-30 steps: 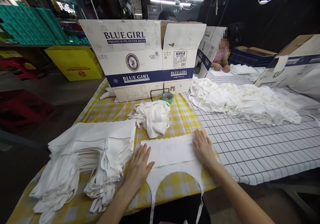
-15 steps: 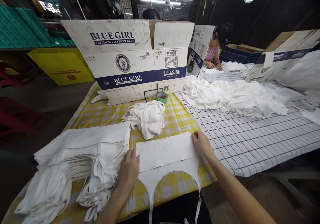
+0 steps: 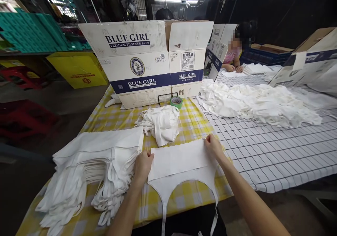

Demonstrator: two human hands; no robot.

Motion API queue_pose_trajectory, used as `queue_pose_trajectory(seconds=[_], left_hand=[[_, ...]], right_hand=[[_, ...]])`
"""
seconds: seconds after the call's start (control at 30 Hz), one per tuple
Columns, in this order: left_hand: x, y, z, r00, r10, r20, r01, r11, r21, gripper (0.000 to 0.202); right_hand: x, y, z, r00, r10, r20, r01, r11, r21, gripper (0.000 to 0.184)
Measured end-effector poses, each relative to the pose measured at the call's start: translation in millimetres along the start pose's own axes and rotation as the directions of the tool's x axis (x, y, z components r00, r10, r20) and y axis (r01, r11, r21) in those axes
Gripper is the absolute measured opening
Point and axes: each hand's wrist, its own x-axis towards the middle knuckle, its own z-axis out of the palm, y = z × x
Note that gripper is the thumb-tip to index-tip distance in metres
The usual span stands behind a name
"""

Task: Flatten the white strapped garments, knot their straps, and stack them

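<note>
A white camisole (image 3: 181, 160) lies flat in front of me, its wavy hem folded edge at the far side and its thin straps hanging over the table's near edge. With bent fingers my left hand (image 3: 143, 165) pinches its far left corner. The far right corner is gripped between thumb and fingers of my right hand (image 3: 212, 146). Left of my left hand stands a thick stack of white camisoles (image 3: 97, 158), straps drooping toward me. Just beyond the flat one is a crumpled bunch of white garments (image 3: 161, 123).
An open Blue Girl carton (image 3: 147, 64) stands behind, with a roll of green tape (image 3: 176, 102) at its foot. A heap of white garments (image 3: 255, 104) covers part of the checked cloth (image 3: 263, 158) on the right. Across the table, another person's hands (image 3: 234, 68) rest near white fabric.
My left hand has gone from lying along the left edge with fingers extended to pinching the far left corner. The right hand keeps its corner. The view has swung slightly left.
</note>
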Motion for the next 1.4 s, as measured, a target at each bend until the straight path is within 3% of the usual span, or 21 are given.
queue_pose_trajectory(seconds=[0.13, 0.37, 0.43, 0.5, 0.6, 0.67, 0.77, 0.83, 0.9, 0.97, 1.03, 1.1, 1.2, 1.3, 1.4], left_hand=[[-2.7, 4.6, 3.7, 0.991, 0.102, -0.090, -0.101, 0.995, 0.022, 0.015], [-5.9, 11.7, 12.2, 0.973, 0.148, -0.179, -0.123, 0.982, 0.142, 0.018], [-10.0, 11.7, 15.4, 0.938, 0.224, -0.266, -0.180, 0.967, 0.180, 0.023], [-15.5, 10.2, 20.1, 0.872, 0.367, -0.324, -0.303, 0.924, 0.233, 0.031], [-21.9, 1.6, 29.1, 0.764, 0.596, -0.245, -0.533, 0.799, 0.279, 0.043], [-22.9, -9.0, 33.8, 0.734, 0.658, -0.168, -0.605, 0.746, 0.277, 0.048], [-21.4, -24.6, 35.5, 0.752, 0.649, -0.110, -0.604, 0.747, 0.279, 0.054], [-21.4, -26.6, 33.0, 0.776, 0.624, -0.090, -0.579, 0.762, 0.292, 0.055], [-23.9, -17.1, 28.9, 0.807, 0.585, -0.085, -0.537, 0.785, 0.308, 0.055], [-28.9, 3.5, 25.6, 0.802, 0.592, -0.078, -0.549, 0.783, 0.292, 0.054], [-35.8, 30.3, 24.9, 0.740, 0.671, -0.045, -0.645, 0.728, 0.233, 0.055], [-44.1, 56.2, 27.4, 0.643, 0.766, 0.020, -0.759, 0.634, 0.151, 0.058], [-57.2, 83.5, 34.4, 0.513, 0.851, 0.109, -0.858, 0.512, 0.040, 0.060], [-67.2, 95.7, 41.0, 0.424, 0.893, 0.153, -0.902, 0.431, -0.011, 0.060], [-71.7, 97.4, 47.5, 0.368, 0.905, 0.214, -0.923, 0.383, -0.034, 0.061]], right_hand=[[5.4, 3.4, -4.3, 0.999, -0.018, -0.048, 0.018, 1.000, -0.002, 0.016], [-0.6, 1.0, -3.1, 0.991, -0.071, -0.118, 0.060, 0.993, -0.098, 0.032], [-7.8, 0.1, -1.8, 0.973, -0.140, -0.184, 0.111, 0.981, -0.156, 0.039], [-16.4, 1.6, 2.5, 0.949, -0.251, -0.190, 0.202, 0.949, -0.240, 0.045], [-27.8, 8.9, 12.5, 0.929, -0.369, 0.002, 0.350, 0.881, -0.317, 0.050], [-30.6, 16.4, 15.8, 0.912, -0.389, 0.134, 0.411, 0.854, -0.319, 0.052], [-26.2, 27.8, 9.3, 0.896, -0.381, 0.228, 0.435, 0.857, -0.276, 0.051], [-21.1, 32.6, 1.1, 0.920, -0.331, 0.210, 0.376, 0.898, -0.231, 0.051], [-17.5, 33.5, -4.4, 0.957, -0.263, 0.123, 0.284, 0.938, -0.199, 0.052], [-16.8, 30.7, -4.5, 0.964, -0.261, 0.055, 0.267, 0.942, -0.205, 0.053], [-18.0, 26.2, -0.8, 0.942, -0.323, 0.087, 0.335, 0.907, -0.254, 0.052], [-20.5, 22.5, 2.3, 0.920, -0.356, 0.166, 0.392, 0.867, -0.308, 0.051], [-29.2, 21.2, -0.6, 0.935, -0.316, 0.164, 0.355, 0.860, -0.366, 0.052], [-47.8, 24.8, -8.4, 0.946, -0.321, 0.054, 0.315, 0.861, -0.399, 0.054], [-69.4, 32.7, -13.9, 0.900, -0.414, 0.135, 0.432, 0.812, -0.391, 0.053]])
